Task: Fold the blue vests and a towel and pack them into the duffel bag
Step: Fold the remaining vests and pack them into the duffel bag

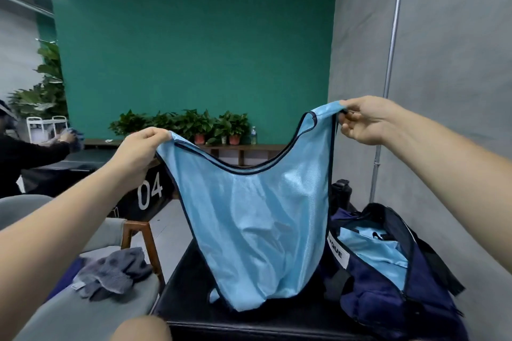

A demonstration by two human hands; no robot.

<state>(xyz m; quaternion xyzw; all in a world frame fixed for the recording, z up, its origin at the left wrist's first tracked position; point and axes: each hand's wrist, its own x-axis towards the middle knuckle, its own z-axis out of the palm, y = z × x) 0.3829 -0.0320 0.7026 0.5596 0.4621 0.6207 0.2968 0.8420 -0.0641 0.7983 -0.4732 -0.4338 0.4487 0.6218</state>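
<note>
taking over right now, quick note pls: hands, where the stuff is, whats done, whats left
Left grip pinches one shoulder strap of the blue vest; right grip pinches the other. The vest hangs unfolded, hem on the black table.
Duffel bag stands open on the table, at right.
Done: a folded vest lies in the bag.
Left: fold and pack the held vest, then the grey towel, crumpled on the grey seat at left.

Light-blue vest (257, 219) hangs spread beside open navy duffel bag (388, 285).
</note>
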